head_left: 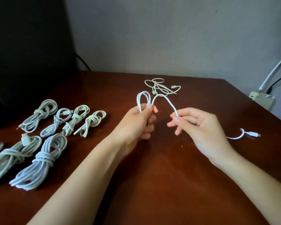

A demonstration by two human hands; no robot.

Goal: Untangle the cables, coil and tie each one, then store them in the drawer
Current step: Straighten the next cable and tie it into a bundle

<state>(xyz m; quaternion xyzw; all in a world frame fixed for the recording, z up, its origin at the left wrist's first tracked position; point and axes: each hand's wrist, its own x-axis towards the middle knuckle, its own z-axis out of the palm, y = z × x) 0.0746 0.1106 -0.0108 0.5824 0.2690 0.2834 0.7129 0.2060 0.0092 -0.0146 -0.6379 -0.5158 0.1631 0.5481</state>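
Note:
A white cable (165, 99) arches between both hands above the brown table (169, 184). My left hand (139, 124) pinches a small loop of it, which stands up above the fingers. My right hand (199, 125) grips the cable between thumb and forefinger. The cable's free end with its plug (251, 134) lies on the table to the right of that hand. A loose cream cable (161, 86) lies tangled at the far middle of the table. Several coiled and tied white cables (44, 153) lie in rows at the left.
A dark chair back (28, 54) stands beyond the table's left corner. A beige power strip (263, 99) with plugged cords sits off the table's right edge. A grey wall is behind. No drawer is in view.

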